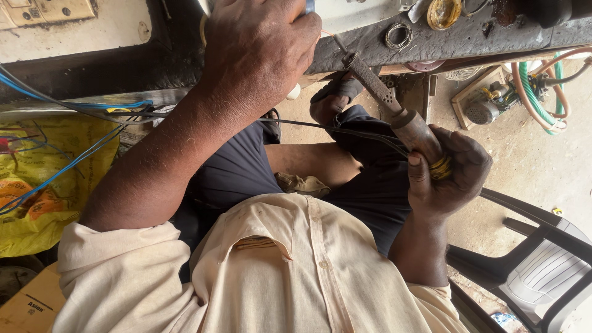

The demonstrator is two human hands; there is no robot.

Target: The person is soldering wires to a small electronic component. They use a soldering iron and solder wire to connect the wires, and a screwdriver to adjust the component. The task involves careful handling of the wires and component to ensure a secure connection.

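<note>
Here, right hand clenched around a soldering iron, its tip near the left hand, fisted on a hidden workpiece at the desk, risking burnt fingers.

So the person sits tucked up against the table, which runs across the top of the view. The left hand is up at the table's edge, grip closed on something small that's mostly hidden, hard to tell what. The right hand sits lower and to the right, over the lap, wrapped round the handle of a soldering iron whose tip angles up-left to the table edge, just beside the left hand. A wire coil and a round tin lie on the table, right of the tip. Loose wires trail off left over a plastic bag. Hoses lie on the floor at far right, a plastic chair below them.
</note>
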